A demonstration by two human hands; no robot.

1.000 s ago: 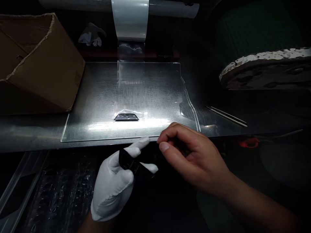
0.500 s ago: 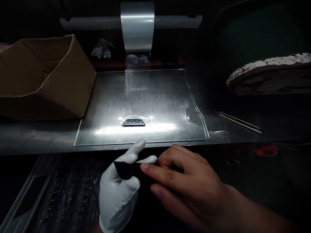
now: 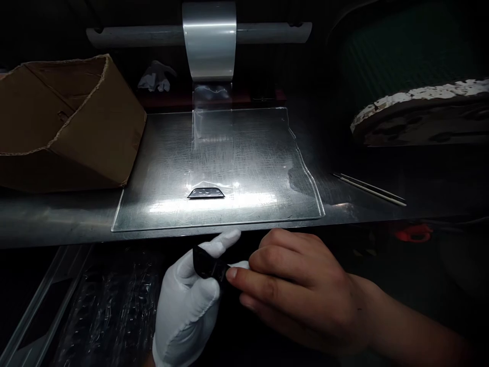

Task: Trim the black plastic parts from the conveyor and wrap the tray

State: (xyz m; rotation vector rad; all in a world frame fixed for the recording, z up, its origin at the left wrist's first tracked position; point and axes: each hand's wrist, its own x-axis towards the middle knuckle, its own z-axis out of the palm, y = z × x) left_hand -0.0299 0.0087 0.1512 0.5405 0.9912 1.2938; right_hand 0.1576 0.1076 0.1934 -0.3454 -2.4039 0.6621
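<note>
My left hand (image 3: 191, 300), in a white glove, grips a small black glossy piece (image 3: 206, 266) between thumb and fingers in front of the bench edge. My bare right hand (image 3: 294, 285) is close on the right, its index fingertip at the right end of that piece. The right fingers are curled; whether they hold anything is hidden. Beyond my hands, a dark trapezoid-shaped piece (image 3: 206, 192) lies at the end of a strip of clear film (image 3: 212, 127) on a glass sheet (image 3: 260, 153).
A roll of clear film (image 3: 210, 43) hangs on a white bar (image 3: 118, 37). An open cardboard box (image 3: 103, 122) stands left, two thin sticks (image 3: 369, 189) lie right. Below left sits a clear plastic tray (image 3: 110, 306); a red object (image 3: 414, 233) is below right.
The black piece has turned in my left hand and now slants down to the right. My right hand follows its end. The whole view has shifted slightly.
</note>
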